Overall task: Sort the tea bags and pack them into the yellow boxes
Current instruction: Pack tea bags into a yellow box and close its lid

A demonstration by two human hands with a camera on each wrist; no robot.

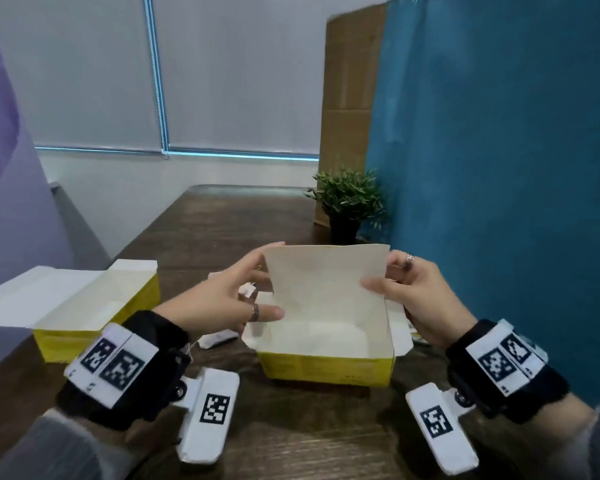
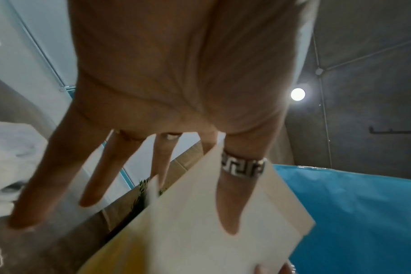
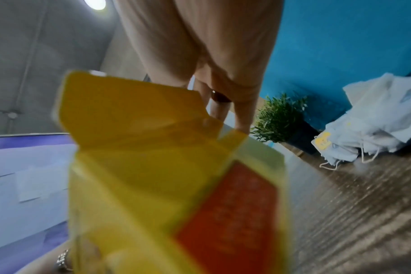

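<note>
An open yellow box point(image 1: 326, 372) stands on the wooden table point(image 1: 222, 230) in front of me, its white inside bare and its lid point(image 1: 326, 275) raised upright. My left hand point(image 1: 265, 282) pinches the lid's left edge, thumb point(image 2: 237, 194) on the white inner face and the other fingers spread behind. My right hand point(image 1: 381, 271) pinches the lid's right edge, thumb in front and fingers point(image 3: 242, 111) behind the yellow outer face point(image 3: 134, 166). A second yellow box point(image 1: 59, 344) lies open at the left. White tea bags point(image 1: 219, 339) lie around the middle box, and a heap of tea bags point(image 3: 373, 126) lies to its right.
A small potted plant point(image 1: 347, 202) stands behind the box against a blue partition point(image 1: 499, 168), which runs along the table's right side. A tall cardboard sheet point(image 1: 350, 98) leans behind the plant. The left box's white lid point(image 1: 25, 296) lies flat over the table's left edge.
</note>
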